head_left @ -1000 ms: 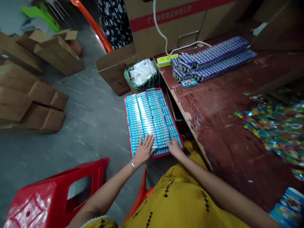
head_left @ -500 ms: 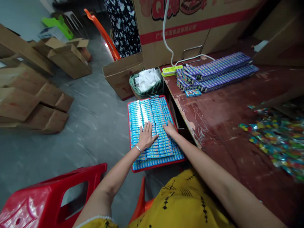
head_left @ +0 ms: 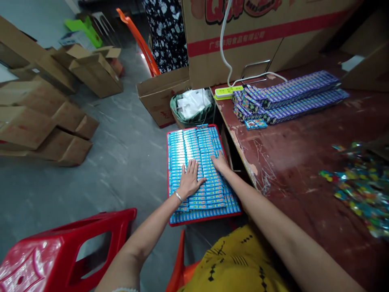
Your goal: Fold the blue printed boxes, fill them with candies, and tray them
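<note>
Rows of small blue boxes (head_left: 209, 140) lie tightly packed in a red-rimmed tray (head_left: 167, 162) in front of me. My left hand (head_left: 190, 178) rests flat on the middle rows, palm down, thumb out to the side. On the right-hand rows is my right hand (head_left: 221, 163), thumb and forefinger apart and touching the boxes; its other fingers are partly hidden. Neither hand has lifted a box. A layer of similar boxes shows below along the tray's near edge.
Right of the tray stands a brown-red table (head_left: 291, 162) with stacked purple boxes (head_left: 300, 97), a power strip (head_left: 227, 92) and wrapped sweets (head_left: 361, 190). A lined bin (head_left: 194, 105) sits beyond the tray. Red stool (head_left: 60, 251) and cartons (head_left: 39, 117) are left; a person in floral clothing (head_left: 165, 34) is behind.
The view has shifted slightly, so the tray and table appear a little farther right. Both hands stay on the boxes in nearly the same places.
</note>
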Demonstrator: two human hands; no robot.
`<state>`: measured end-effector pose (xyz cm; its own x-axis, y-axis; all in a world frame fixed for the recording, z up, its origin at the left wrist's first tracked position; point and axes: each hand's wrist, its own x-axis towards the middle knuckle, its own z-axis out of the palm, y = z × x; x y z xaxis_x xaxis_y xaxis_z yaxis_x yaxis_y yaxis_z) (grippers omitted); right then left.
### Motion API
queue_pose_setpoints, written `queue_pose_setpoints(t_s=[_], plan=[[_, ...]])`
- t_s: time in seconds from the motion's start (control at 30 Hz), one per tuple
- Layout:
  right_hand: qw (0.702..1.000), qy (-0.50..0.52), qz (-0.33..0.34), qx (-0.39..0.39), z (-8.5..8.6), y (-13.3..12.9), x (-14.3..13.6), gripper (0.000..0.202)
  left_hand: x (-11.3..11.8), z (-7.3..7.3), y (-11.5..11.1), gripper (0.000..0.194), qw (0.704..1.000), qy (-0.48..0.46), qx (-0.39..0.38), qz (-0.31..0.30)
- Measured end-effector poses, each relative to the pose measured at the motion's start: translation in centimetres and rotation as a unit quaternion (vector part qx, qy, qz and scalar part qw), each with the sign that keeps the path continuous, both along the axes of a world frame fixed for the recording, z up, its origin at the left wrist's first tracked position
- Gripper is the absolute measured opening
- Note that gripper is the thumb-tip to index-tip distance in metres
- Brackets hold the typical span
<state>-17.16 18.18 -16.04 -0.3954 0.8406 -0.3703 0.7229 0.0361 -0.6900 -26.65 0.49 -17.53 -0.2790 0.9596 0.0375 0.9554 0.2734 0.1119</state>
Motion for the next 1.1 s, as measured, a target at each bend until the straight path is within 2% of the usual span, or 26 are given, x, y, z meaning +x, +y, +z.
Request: queue_pose_setpoints(t_s=[0.13,0.27,0.37,0.47,0.7,0.93,1.1], plan=[[1.000,-0.018,-0.001,-0.005,0.0,1.9,-1.8,0.057,-1.0,0.6,0.8,0.083,1.000,0.004,0.005,0.007],[0.999,-0.035,0.000,0.013,0.0,2.9,-3.1,0.051,-2.7,1.1,3.3,0.081,1.000,-0.001,0.014,0.021],[0.998,-0.053,0.001,0.024,-0.1,3.1,-3.8,0.055,-3.2,1.0,5.4,0.078,1.000,-0.013,0.012,0.004],[0.997,-0.064,0.007,0.030,-0.3,3.1,-4.2,0.054,-3.0,0.5,6.4,0.077,1.000,-0.025,0.003,0.007],[0.996,-0.072,0.002,0.047,-0.8,2.7,-4.6,0.054,-2.7,0.0,6.1,0.074,1.000,-0.022,0.000,-0.003],[0.997,-0.060,-0.010,0.040,-0.3,2.7,-4.3,0.062,-2.9,0.1,6.2,0.074,0.999,-0.035,-0.002,0.000],[0.998,-0.049,-0.028,0.031,-0.1,2.9,-3.8,0.061,-2.9,0.1,6.2,0.072,0.999,-0.043,0.007,0.000]])
